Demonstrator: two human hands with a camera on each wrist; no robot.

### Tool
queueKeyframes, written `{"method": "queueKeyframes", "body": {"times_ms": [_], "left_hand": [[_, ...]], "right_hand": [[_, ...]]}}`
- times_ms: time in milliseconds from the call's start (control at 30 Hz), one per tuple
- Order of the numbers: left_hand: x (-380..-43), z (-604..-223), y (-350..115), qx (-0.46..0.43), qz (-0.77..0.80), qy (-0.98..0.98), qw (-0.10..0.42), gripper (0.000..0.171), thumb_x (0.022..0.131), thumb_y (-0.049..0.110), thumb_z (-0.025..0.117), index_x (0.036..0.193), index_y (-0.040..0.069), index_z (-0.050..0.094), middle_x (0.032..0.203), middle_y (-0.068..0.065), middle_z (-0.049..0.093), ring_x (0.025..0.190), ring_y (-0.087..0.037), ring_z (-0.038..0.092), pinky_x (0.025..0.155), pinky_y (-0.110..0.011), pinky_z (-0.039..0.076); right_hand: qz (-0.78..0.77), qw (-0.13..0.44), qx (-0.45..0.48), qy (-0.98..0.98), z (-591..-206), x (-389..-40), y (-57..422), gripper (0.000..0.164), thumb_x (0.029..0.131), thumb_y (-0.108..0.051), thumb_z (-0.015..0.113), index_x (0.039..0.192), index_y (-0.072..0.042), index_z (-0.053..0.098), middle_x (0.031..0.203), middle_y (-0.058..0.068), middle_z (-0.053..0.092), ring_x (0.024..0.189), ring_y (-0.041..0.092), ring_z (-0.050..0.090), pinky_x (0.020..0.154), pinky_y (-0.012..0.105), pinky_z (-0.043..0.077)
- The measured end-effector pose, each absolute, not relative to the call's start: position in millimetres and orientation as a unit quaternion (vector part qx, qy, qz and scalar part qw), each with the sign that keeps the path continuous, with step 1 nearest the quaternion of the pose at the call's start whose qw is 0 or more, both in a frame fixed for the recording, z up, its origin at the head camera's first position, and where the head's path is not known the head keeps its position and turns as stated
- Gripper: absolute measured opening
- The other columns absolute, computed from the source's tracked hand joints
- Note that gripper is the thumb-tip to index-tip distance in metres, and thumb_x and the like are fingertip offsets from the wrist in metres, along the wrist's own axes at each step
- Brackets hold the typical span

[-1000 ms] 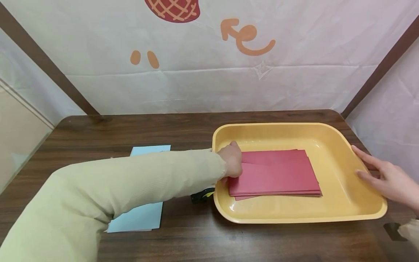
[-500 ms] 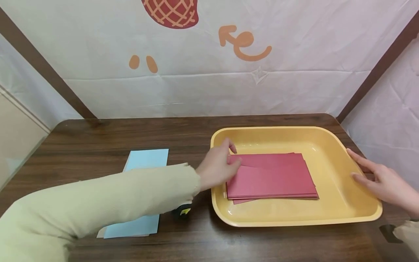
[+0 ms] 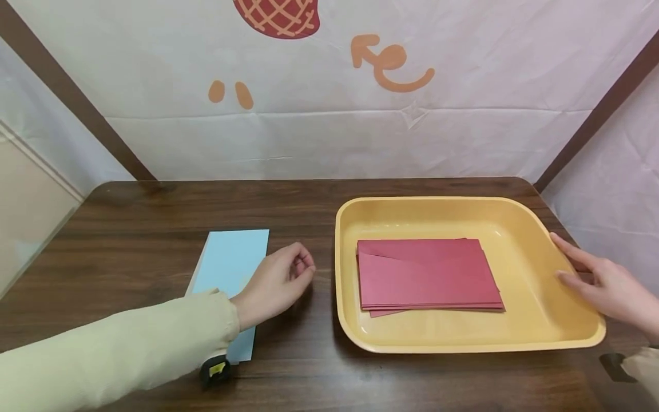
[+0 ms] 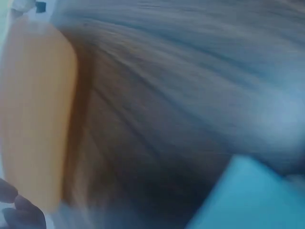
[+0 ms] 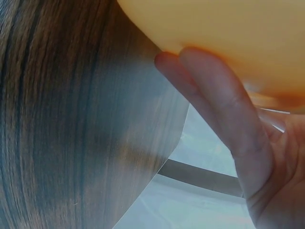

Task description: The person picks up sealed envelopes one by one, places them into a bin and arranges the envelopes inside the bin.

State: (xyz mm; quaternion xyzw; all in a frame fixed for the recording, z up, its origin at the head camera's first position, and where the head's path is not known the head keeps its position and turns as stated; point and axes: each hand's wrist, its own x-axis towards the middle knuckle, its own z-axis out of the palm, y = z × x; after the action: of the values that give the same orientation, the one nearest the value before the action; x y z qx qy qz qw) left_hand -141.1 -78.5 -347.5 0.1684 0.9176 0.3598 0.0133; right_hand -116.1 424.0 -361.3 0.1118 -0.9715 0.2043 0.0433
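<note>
My left hand [image 3: 278,280] hovers over the table between the blue stack and the tray, fingers loosely bent with nothing in them. Partly under it and the sleeve lies a small stack of light blue paper pieces [image 3: 229,257], which also shows as a blurred corner [image 4: 252,195] in the left wrist view. A yellow plastic tray [image 3: 530,274] stands at the right. Inside, toward its left side, lies a slightly uneven pile of red envelopes [image 3: 427,274]. My right hand [image 3: 610,286] holds the tray's right rim, thumb on the inside, fingers [image 5: 219,95] along the outside.
The brown wooden table [image 3: 298,377] extends in front of and behind the tray. A white printed curtain [image 3: 319,137] hangs along its back edge. A black wrist strap [image 3: 215,369] shows below the left sleeve.
My left hand has drawn back from the red envelopes, out over the tray's left rim toward the blue pieces, carrying nothing. The right hand stays on the rim.
</note>
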Motion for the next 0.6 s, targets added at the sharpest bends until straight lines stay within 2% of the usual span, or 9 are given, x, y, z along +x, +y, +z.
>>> {"method": "queueKeyframes", "body": {"times_ms": [233, 400, 600], "left_hand": [[-133.1, -355.6, -112.1, 0.173, 0.322, 0.931, -0.006, 0.004, 0.084, 0.009, 0.058, 0.087, 0.011, 0.056, 0.077, 0.001, 0.050, 0.059, -0.007, 0.042, 0.054, -0.021, 0.038], [-135.4, -356.0, -141.7, 0.174, 0.277, 0.945, -0.024, 0.011, 0.081, 0.006, 0.062, 0.089, 0.012, 0.058, 0.084, -0.001, 0.054, 0.060, -0.007, 0.044, 0.054, -0.021, 0.038], [-138.3, -354.2, -177.2, 0.161, 0.241, 0.957, -0.024, 0.028, 0.075, 0.002, 0.065, 0.102, 0.005, 0.055, 0.091, -0.008, 0.054, 0.062, -0.010, 0.044, 0.053, -0.022, 0.036]], "right_hand": [[0.205, 0.047, 0.112, -0.971, -362.4, -115.8, 424.8, 0.068, 0.088, -0.010, 0.060, 0.146, -0.010, 0.024, 0.107, 0.043, 0.054, 0.070, -0.020, 0.048, 0.054, 0.003, 0.038], [0.199, 0.040, 0.105, -0.974, -362.5, -115.8, 424.1, 0.069, 0.089, -0.012, 0.060, 0.146, -0.009, 0.022, 0.107, 0.043, 0.054, 0.069, -0.021, 0.047, 0.052, 0.007, 0.041], [0.191, 0.031, 0.099, -0.976, -360.7, -117.3, 423.0, 0.069, 0.089, -0.014, 0.060, 0.146, -0.009, 0.021, 0.107, 0.043, 0.054, 0.069, -0.021, 0.045, 0.051, 0.011, 0.043]]}}
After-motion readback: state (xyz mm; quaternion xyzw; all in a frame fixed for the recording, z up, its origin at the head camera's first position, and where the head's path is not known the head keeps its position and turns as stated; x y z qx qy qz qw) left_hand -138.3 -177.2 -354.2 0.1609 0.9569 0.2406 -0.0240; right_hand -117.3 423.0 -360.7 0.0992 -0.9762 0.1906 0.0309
